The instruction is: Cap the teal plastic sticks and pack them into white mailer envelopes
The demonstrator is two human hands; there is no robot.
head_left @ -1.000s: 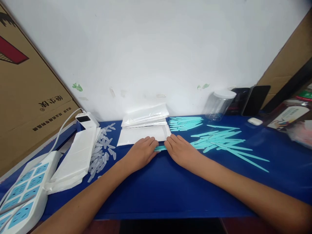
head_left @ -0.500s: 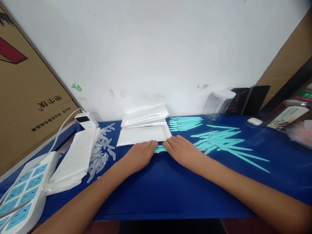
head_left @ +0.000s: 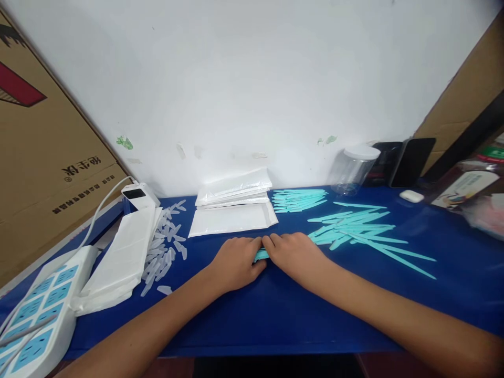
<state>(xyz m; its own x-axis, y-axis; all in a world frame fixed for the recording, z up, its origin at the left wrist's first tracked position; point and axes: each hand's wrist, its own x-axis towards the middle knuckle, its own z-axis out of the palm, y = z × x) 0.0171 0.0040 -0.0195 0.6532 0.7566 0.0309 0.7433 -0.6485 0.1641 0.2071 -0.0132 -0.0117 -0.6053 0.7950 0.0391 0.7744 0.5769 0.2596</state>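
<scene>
My left hand (head_left: 238, 264) and my right hand (head_left: 293, 257) meet at the middle of the table. Both are closed around a small bundle of thin turquoise plastic sticks (head_left: 261, 255), of which only a short stretch shows between them. Just beyond my hands lies a white plastic packet (head_left: 234, 218), with more packets (head_left: 234, 188) stacked behind it. A neat row of turquoise sticks (head_left: 300, 200) is by the wall. To the right of my right hand spreads a loose heap of similar sticks (head_left: 354, 228).
Small translucent blade-shaped pieces (head_left: 161, 254) are scattered on the left beside white plastic sleeves (head_left: 118, 254). A power strip (head_left: 43, 310) occupies the left front. At the right back stand a lidded clear jar (head_left: 352, 170), a phone (head_left: 412, 163) and a white earphone-like case (head_left: 411, 196).
Both hands have come slightly nearer to me and closer together, with the turquoise bundle between them. Less of the bundle shows now. The piles around them have not moved.
</scene>
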